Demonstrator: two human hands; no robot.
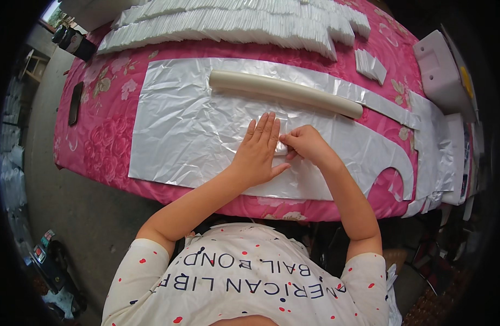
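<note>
A stack of thin white plastic bags (pixel 174 130), with long handle strips at its right end, lies flat across the table. On top of it, my left hand (pixel 258 152) presses down with fingers stretched out and thumb apart. Beside its fingers, my right hand (pixel 309 145) pinches the edge of a small folded plastic bag (pixel 281 148). Most of that folded piece is hidden under and between my hands. Just beyond them a beige tube (pixel 285 92) rests lengthwise on the stack.
Rows of folded white bags (pixel 222 27) line the table's far side, with a small bundle (pixel 370 66) nearer right. A phone (pixel 75 103) and a dark bottle (pixel 75 43) are on the left. A white foam box (pixel 442 70) stands right. Pink floral cloth (pixel 111 149) covers the table.
</note>
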